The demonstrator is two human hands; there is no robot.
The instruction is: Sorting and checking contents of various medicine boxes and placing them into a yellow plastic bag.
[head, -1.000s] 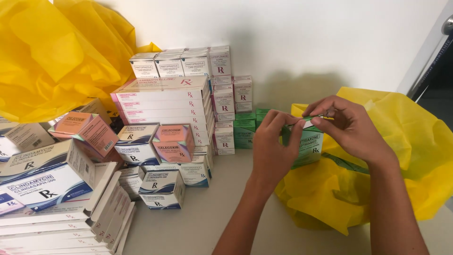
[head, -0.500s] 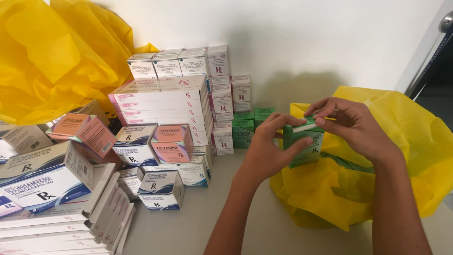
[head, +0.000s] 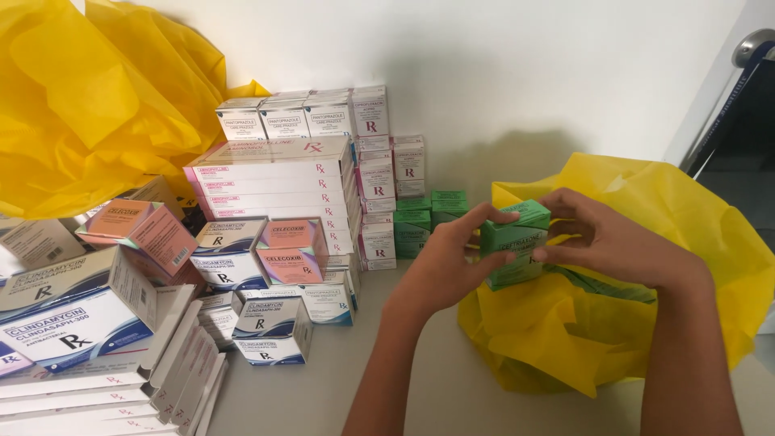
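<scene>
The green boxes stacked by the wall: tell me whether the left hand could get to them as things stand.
Probably yes. The left hand is beside the stacked green boxes, with bare table between and nothing blocking. But it shares a grip on a green box with the right hand, so it would have to let go first.

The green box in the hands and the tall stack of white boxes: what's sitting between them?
In the head view, between the held green box and the white stack, a few more small green boxes stand against the wall.

Both forearms reach up from six o'clock. The left hand [head: 448, 262] curls, fingers pointing toward three o'clock; the right hand [head: 613, 242] faces it, fingers bent toward nine o'clock.
</scene>
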